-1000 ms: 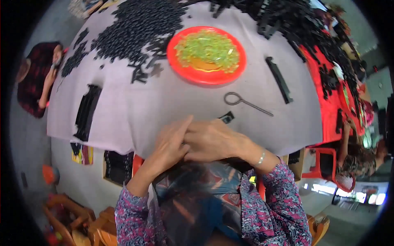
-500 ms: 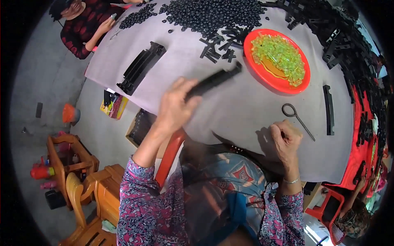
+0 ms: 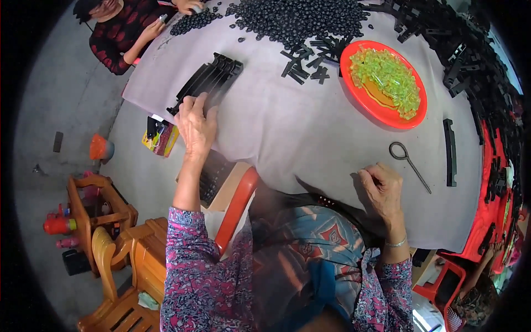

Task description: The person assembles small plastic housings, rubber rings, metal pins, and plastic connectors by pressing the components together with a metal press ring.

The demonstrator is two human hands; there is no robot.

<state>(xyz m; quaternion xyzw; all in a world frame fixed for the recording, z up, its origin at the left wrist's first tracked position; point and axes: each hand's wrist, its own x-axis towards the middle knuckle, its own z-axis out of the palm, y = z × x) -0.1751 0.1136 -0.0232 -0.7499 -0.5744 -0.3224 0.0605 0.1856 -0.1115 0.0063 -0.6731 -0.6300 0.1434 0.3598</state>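
At the left of the table lies a row of long black plastic strips (image 3: 215, 72), side by side. My left hand (image 3: 194, 124) is at the near end of this row, its fingers closed over a strip there. My right hand (image 3: 383, 191) rests on the table in a loose fist, and whatever its fingers may hold is hidden. Beside it lies a metal rod with a ring end (image 3: 410, 163). Farther right is a single black strip (image 3: 450, 152).
A red plate (image 3: 371, 113) holds small yellow-green clear pieces (image 3: 390, 80). Behind it are short black pieces (image 3: 301, 63) and a heap of small round black parts (image 3: 293, 19). More black parts (image 3: 459, 61) cover the right side. Another person (image 3: 124, 36) sits far left.
My left hand has carried a black strip from mid-table leftward to the row of strips. My right hand has stayed in place. The whole view has shifted slightly.
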